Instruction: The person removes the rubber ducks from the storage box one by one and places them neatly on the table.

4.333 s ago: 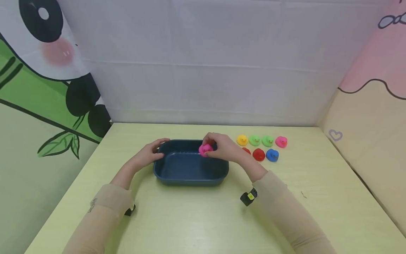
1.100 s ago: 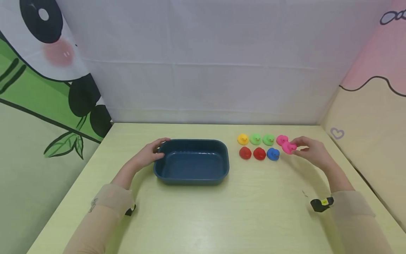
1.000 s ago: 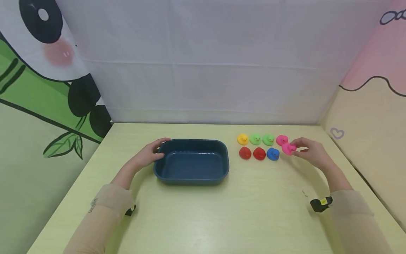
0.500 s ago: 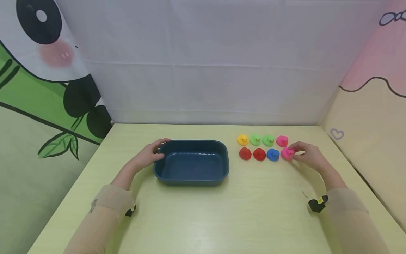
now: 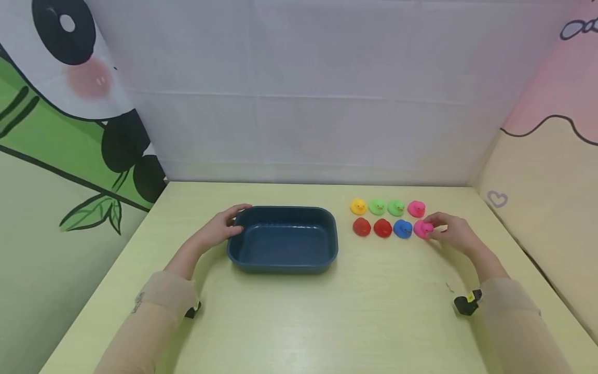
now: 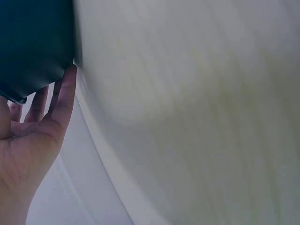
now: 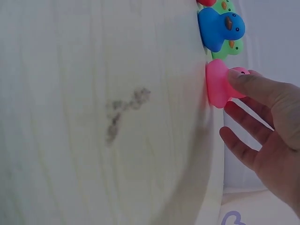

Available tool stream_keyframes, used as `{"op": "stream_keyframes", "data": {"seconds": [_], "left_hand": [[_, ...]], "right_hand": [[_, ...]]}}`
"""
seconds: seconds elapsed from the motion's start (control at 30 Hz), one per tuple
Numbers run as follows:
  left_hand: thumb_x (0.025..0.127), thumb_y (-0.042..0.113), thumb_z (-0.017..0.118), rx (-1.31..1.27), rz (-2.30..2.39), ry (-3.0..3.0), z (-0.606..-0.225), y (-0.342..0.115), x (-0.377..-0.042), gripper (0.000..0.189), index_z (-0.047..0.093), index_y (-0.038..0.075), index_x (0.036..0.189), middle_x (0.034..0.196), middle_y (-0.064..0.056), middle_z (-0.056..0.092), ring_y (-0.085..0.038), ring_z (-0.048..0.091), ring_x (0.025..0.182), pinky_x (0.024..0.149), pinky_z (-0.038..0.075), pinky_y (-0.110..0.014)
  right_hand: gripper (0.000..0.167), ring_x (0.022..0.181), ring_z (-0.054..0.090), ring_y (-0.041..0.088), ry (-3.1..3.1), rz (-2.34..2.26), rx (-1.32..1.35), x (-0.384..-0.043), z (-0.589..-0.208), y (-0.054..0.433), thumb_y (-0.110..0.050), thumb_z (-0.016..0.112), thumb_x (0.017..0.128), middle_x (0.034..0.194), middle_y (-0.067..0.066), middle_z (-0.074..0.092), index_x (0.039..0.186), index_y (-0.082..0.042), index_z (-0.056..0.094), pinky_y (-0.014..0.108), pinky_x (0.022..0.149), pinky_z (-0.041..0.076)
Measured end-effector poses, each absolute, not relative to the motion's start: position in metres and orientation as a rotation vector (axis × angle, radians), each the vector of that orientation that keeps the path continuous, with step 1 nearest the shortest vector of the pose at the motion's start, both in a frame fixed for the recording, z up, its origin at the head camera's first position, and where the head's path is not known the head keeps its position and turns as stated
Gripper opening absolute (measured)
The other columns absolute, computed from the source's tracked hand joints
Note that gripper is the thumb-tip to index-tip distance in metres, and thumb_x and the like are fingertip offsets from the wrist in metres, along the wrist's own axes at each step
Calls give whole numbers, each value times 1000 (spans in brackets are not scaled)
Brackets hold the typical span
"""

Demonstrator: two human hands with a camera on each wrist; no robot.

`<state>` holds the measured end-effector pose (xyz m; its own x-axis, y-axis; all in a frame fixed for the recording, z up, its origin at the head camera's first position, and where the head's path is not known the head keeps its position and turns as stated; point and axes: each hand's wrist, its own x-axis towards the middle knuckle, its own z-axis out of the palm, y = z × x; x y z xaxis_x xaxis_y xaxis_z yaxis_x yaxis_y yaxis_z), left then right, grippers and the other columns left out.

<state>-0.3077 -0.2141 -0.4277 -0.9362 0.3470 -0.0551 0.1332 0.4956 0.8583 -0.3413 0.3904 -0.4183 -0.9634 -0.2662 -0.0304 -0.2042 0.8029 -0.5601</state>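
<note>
At the left end of a dark blue rectangular basin, my left hand holds the rim, its thumb over the edge and its fingers along the outside. The left wrist view shows those fingers against the basin's wall. My right hand pinches a pink rubber duck between thumb and fingers. That duck sits on the table at the right end of the front row, beside a blue rubber duck. In the right wrist view the thumb lies on the pink duck's head, while two lower fingers hang free.
Left of the blue duck stand two red rubber ducks. A back row holds a yellow duck, two green ducks and another pink duck. A white cloth wall rises behind the table.
My right hand has carried the pink duck from over the basin to the right and lowered it onto the table beside the blue duck. The left hand stays on the basin.
</note>
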Motion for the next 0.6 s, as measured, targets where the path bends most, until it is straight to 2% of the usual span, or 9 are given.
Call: {"op": "stream_keyframes", "data": {"seconds": [0.13, 0.27, 0.6], "left_hand": [[94, 11, 56, 425, 1377, 2558, -428, -216, -309, 56, 34, 17, 145, 149, -21, 30, -46, 38, 129, 94, 46, -54], [94, 21, 58, 401, 1335, 2610, -426, -219, -309, 57, 34, 15, 145, 148, -19, 33, -45, 39, 129, 92, 47, -54], [94, 39, 56, 381, 1197, 2865, -411, -215, -300, 64, 32, 12, 146, 142, -18, 43, -38, 42, 129, 101, 37, -58]], "right_hand": [[36, 108, 52, 41, 2885, -855, -396, -343, -416, 389, -19, 68, 87, 116, 22, 58, 119, -6, 58, 53, 87, 49], [41, 109, 52, 44, 2933, -810, -443, -345, -410, 387, -21, 67, 88, 120, 25, 57, 123, -5, 55, 55, 87, 49], [48, 115, 46, 47, 3072, -784, -540, -339, -387, 369, -21, 65, 89, 128, 28, 50, 131, -2, 49, 62, 90, 43]]}}
